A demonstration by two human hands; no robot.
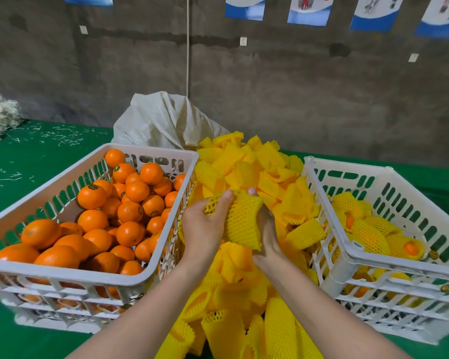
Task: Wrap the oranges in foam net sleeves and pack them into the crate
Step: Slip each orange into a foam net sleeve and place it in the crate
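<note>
Centrally, one foam net sleeve (243,224), gripped by left hand (205,226) and right hand (267,230) over the sleeve pile (257,161); right fingers (253,190) mostly hidden, contents indiscernible. Bare oranges (130,211): crate (151,149) at left edge of tabletop (36,156).

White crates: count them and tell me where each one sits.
2. The left crate holds bare oranges; the right crate holds sleeved oranges; the foam sleeve pile lies between them. Whether another is stacked beneath, I cannot tell.
</note>
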